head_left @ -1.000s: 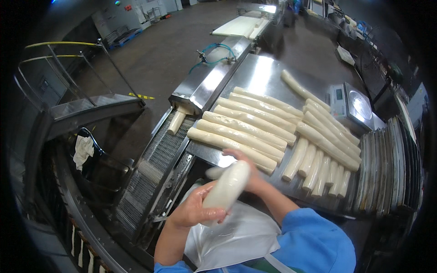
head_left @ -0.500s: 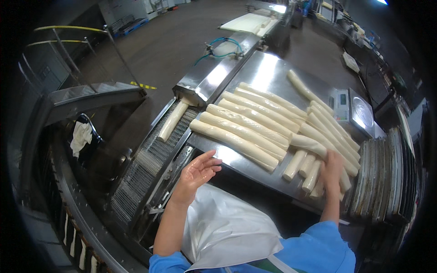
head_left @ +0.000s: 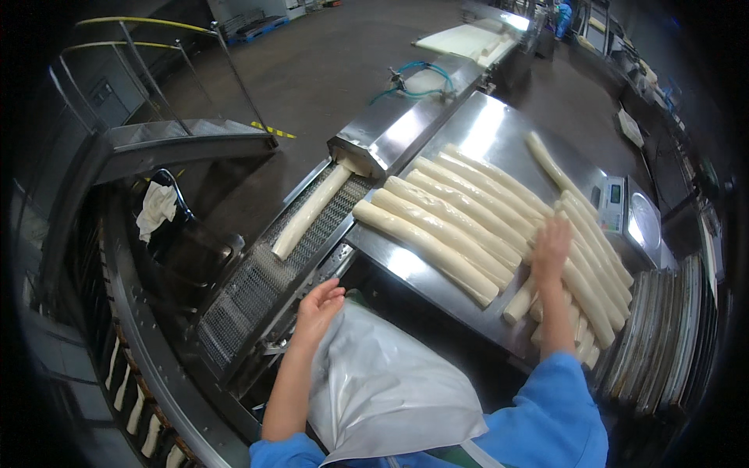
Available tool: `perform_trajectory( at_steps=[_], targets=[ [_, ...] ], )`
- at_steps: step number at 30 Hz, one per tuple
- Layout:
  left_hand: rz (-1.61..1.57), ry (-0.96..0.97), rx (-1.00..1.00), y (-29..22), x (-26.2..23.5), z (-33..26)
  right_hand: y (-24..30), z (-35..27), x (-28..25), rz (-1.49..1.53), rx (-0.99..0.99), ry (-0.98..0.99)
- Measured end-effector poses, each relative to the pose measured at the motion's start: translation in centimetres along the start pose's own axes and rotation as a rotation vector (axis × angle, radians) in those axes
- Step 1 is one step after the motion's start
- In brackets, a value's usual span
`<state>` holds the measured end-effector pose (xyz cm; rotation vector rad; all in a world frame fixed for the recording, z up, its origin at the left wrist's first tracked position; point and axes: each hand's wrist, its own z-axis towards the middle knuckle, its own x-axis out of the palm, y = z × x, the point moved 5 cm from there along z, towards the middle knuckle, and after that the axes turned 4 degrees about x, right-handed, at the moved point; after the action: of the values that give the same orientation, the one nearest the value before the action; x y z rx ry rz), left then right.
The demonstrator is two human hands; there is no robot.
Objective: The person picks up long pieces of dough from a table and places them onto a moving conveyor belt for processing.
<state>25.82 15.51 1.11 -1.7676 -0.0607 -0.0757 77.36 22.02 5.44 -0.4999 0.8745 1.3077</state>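
Note:
Long pale dough logs (head_left: 441, 246) lie side by side, slanting across the steel table. At their right ends my right hand (head_left: 551, 248) rests palm down on the dough, fingers stretched out, hiding the surface beneath it. More logs (head_left: 597, 281) are piled crosswise on the right, over several shorter-looking log ends (head_left: 521, 303) that poke out beneath. My left hand (head_left: 318, 309) hovers empty by the table's near left corner, its fingers loosely extended. Another dough log (head_left: 312, 210) sits on the metal mesh conveyor, its far end at the machine's outlet.
The steel table (head_left: 507, 121) carries a digital scale (head_left: 644, 222) at its right edge. Stacked metal trays (head_left: 651, 335) stand at the near right. A steel machine housing (head_left: 398, 132) is above the conveyor (head_left: 242, 304). Railed steps (head_left: 183, 132) rise at the left.
My right hand has moved from the near end of the crosswise log up to the logs' meeting point. My left hand has dropped slightly. The conveyor log reaches farther out, and the view has shifted.

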Motion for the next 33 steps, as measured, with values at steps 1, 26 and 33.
perform_trajectory(
  at_steps=[1,26,33],
  targets=[
    [0.160,-0.057,0.105,-0.2,-1.1,0.9,2.4,-0.7,-0.1,0.225,-0.079,-0.061],
    [1.141,-0.572,0.194,-2.7,-14.2,0.2,16.8,-6.8,-0.7,0.231,-0.409,0.526],
    [0.153,-0.447,-0.155,-0.8,-13.0,-1.0,18.6,-7.6,-1.8,0.450,-0.399,0.392]
  ],
)
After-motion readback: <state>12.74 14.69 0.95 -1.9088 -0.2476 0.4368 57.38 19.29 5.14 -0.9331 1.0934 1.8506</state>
